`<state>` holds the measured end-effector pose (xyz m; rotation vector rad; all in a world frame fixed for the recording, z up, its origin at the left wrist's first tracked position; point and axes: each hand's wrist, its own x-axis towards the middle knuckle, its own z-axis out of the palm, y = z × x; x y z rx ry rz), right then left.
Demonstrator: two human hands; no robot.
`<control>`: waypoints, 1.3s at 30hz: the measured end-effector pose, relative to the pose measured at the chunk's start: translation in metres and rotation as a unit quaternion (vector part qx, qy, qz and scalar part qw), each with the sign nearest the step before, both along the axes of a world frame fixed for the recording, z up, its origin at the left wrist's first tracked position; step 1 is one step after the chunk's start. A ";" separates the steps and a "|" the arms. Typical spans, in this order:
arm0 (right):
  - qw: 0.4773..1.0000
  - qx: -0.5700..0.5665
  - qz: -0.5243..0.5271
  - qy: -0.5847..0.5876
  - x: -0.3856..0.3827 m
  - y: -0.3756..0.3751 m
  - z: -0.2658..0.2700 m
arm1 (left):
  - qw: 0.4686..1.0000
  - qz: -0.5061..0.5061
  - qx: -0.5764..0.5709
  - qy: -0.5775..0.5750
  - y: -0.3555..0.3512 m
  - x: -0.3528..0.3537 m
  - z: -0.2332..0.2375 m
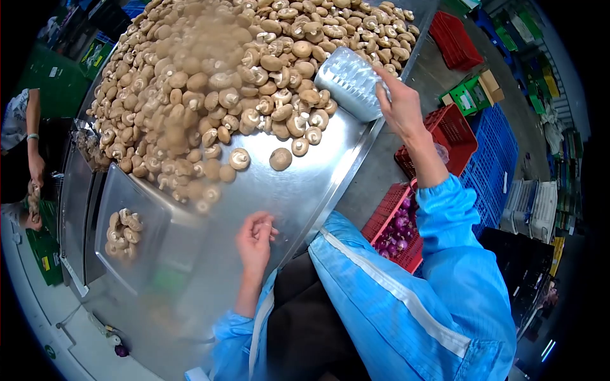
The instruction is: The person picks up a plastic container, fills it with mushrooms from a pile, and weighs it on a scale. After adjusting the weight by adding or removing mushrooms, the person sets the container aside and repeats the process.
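A big heap of brown mushrooms (254, 76) covers the far part of the metal table (298, 190). My right hand (401, 105) is closed on the near end of a stack of clear plastic trays (348, 82), which lies on its side at the heap's right edge. Nearer to me, my left hand (257, 236) hovers over bare metal with its fingers curled; what it holds, if anything, is too small to make out. On the left, a clear plastic container (152, 219) has several mushrooms (124, 235) in it.
At the far left a co-worker's hands (35, 171) handle mushrooms. Right of the table stand red crates (454, 41), a red crate of purple onions (399, 228), a green box (467, 95) and blue plastic pallets (499, 159). The table's raised edge (356, 159) runs along my right.
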<state>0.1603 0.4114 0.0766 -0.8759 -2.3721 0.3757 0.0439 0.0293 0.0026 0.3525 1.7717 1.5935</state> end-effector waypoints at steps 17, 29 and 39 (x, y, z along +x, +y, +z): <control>0.778 -0.585 0.201 -0.108 -0.001 -0.150 -0.060 | 0.981 0.044 -0.094 -0.164 -0.013 -0.042 -0.001; 0.728 -0.679 0.008 -0.092 0.004 -0.166 -0.078 | 0.944 0.058 -0.108 -0.306 0.029 -0.040 -0.019; 0.771 -0.630 0.011 -0.088 0.028 -0.143 -0.052 | 0.933 0.024 -0.108 -0.343 0.050 -0.013 -0.006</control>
